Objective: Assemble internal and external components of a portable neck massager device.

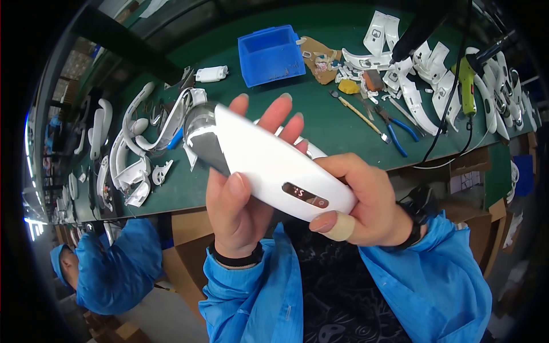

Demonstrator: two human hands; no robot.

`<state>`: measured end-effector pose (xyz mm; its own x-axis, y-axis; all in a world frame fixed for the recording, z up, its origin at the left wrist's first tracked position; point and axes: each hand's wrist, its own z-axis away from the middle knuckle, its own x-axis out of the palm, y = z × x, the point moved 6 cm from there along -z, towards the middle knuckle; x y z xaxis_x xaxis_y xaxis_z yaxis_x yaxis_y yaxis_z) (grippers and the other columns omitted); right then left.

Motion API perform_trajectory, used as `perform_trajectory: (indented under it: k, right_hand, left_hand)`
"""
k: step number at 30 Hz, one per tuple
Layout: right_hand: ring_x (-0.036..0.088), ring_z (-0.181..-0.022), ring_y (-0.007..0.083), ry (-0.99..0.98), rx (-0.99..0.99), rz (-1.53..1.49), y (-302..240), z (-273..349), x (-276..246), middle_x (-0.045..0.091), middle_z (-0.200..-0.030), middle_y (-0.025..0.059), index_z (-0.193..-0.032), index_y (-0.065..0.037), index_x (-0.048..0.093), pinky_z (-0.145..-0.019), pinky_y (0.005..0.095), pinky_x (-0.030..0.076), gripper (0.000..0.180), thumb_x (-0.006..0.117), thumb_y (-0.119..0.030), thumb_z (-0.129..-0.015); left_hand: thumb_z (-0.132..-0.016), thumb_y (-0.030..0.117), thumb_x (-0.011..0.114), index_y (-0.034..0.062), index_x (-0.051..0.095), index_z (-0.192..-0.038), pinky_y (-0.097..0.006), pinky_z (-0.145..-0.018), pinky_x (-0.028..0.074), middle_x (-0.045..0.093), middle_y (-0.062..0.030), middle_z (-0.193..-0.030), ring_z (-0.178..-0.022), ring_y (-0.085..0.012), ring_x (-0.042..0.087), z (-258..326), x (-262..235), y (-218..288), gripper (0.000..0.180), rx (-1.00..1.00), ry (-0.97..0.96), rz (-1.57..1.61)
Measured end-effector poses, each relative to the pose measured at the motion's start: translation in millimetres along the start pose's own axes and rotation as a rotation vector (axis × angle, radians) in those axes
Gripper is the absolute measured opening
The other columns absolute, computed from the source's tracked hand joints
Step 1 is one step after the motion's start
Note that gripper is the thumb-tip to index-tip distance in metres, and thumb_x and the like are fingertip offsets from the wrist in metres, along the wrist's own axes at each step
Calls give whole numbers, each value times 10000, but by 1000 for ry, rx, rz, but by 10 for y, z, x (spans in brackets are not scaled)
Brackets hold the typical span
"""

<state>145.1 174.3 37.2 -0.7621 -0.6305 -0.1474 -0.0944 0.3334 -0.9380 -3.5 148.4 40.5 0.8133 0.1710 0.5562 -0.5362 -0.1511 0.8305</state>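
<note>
Okay, white handheld device (274, 166) is up in front of the chest, over the near edge of the green workbench (337, 134), tilted: dark, glossy end (207, 140) toward upper left, rounded end toward lower right. Small display (306, 195) on its face is lit.

Left hand (231, 208) is clamped on the device near the dark end, thumb on the near side, fingertips showing past the far edge. Right hand (372, 200) is clamped on the rounded end, thumb just beside the display, fingers wrapping the far side; tan bandage (343, 227) on that thumb. Dark band (235, 258) on the left wrist, black watch (422, 208) on the right, both sleeves blue.

On the bench: blue bin (271, 60) beyond the device, white cylindrical part (211, 74) to its left. Curved white parts (121, 151) lie in a loose group at left. Right of the bin: yellow lump (349, 86), reddish-brown block (373, 80), wooden-handled brush (361, 117), blue-handled pliers (396, 142), then white shells (420, 106) piled up. Yellow-green power tool (468, 88) is at far right, cable attached.

Lower left, a co-worker (117, 271) in blue cap and blue clothing; open cardboard box (191, 227) between that person and the wearer.
</note>
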Motion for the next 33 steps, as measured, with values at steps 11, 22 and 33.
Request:
perform_trajectory:
  k: [11, 22, 33]
  right_hand:
    - [662, -1130, 217, -40, 53, -307, 88, -3, 304, 612, -1262, 203, -1313, 17, 348, -927, 336, 541, 574, 750, -24, -906]
    - [654, -1173, 255, -11, 43, -330, 127, -23, 303, 563, -1306, 209, -1306, 5, 338, -954, 359, 558, 625, 788, -20, -872]
    - [555, -612, 164, 168, 375, -607, 175, -108, -291, 586, -781, 111, -1258, 70, 525, -579, 293, 455, 623, 609, -458, -937]
  left_hand:
    - [-1071, 504, 435, -91, 553, -1325, -323, -861, 583, 697, -204, -1181, -983, -220, 712, -68, 3, 55, 657, -239, -134, -48]
    - [-1078, 501, 410, -74, 600, -1274, -314, -817, 591, 723, -201, -1114, -932, -220, 726, -101, 32, 14, 637, -262, -112, -19]
    - [-1039, 525, 516, 24, 307, -1557, -449, -1126, 383, 508, -144, -1473, -1392, -253, 456, -140, -363, 158, 751, 12, -90, -66]
